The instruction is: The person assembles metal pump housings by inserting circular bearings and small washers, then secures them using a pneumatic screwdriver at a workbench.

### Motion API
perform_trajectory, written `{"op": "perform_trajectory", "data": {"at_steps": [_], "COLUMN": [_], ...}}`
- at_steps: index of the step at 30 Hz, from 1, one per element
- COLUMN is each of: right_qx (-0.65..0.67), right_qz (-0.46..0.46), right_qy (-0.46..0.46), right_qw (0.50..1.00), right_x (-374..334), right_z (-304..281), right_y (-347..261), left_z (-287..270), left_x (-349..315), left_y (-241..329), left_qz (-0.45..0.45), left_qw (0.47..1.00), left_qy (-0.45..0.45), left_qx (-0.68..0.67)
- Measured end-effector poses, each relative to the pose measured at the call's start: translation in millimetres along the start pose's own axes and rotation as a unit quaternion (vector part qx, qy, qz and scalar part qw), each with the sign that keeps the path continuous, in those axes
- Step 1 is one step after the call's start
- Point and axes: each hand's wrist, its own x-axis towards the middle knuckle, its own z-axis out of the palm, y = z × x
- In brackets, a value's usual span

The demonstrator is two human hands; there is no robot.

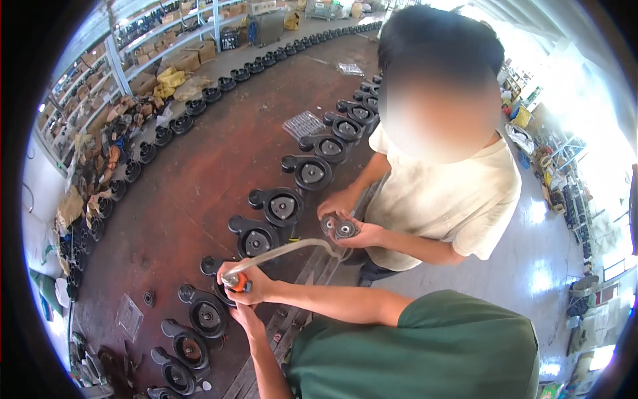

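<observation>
My right hand (pixel 258 284) is closed around an orange and silver power driver (pixel 239 282), with a pale hose (pixel 292 247) running from its top. Its tip is hidden behind my hand and a black snail-shaped housing (pixel 209 265), over which the tool is held. Just below, my left hand (pixel 247 320) rests against this housing's near edge; its fingers are mostly hidden. Similar black housings (pixel 207 316) with round metal discs stand on either side. Across from me, a co-worker's hands (pixel 369 234) hold two small round metal parts (pixel 345 229).
Housings run in a curved row along the near side of the reddish-brown table (pixel 193 179), and another row (pixel 226 84) lines its far edge. Clear plastic trays (pixel 304 125) and a small round part (pixel 149 298) lie on top. Shelves with boxes (pixel 186 61) stand beyond.
</observation>
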Motion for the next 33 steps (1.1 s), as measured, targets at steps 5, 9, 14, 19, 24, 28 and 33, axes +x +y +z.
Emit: {"op": "perform_trajectory", "data": {"at_steps": [5,9,14,19,24,28,33], "right_qx": [0.002,0.034,0.039,0.015,0.015,0.04,0.039], "right_qz": [0.0,0.01,0.007,0.025,0.0,0.019,0.013], "right_qy": [0.009,0.003,0.011,0.014,0.013,0.008,0.014], "right_qw": [1.0,0.999,0.999,0.999,1.0,0.999,0.999], "right_x": [1.7,2.3,0.5,-0.8,-1.1,-2.6,-0.8], "right_z": [0.4,1.0,5.5,0.5,5.0,0.4,0.3], "right_y": [-16.2,-13.0,-8.7,-16.6,-9.1,-5.2,-11.4], "left_z": [7.9,-21.1,0.9,0.5,-5.0,14.3,6.6], "left_x": [-4.9,15.0,-11.7,-9.2,-9.1,-18.6,-14.8], "left_y": [6.0,-18.0,18.7,12.9,15.0,29.8,25.3], "left_qz": [0.049,0.013,-0.012,0.006,-0.019,-0.018,-0.019], "left_qw": [0.998,1.0,1.0,1.0,0.999,0.999,0.998], "left_qy": [-0.003,-0.019,0.014,0.01,0.014,0.034,0.034], "left_qx": [-0.027,-0.003,0.012,0.013,0.032,0.018,0.04]}}
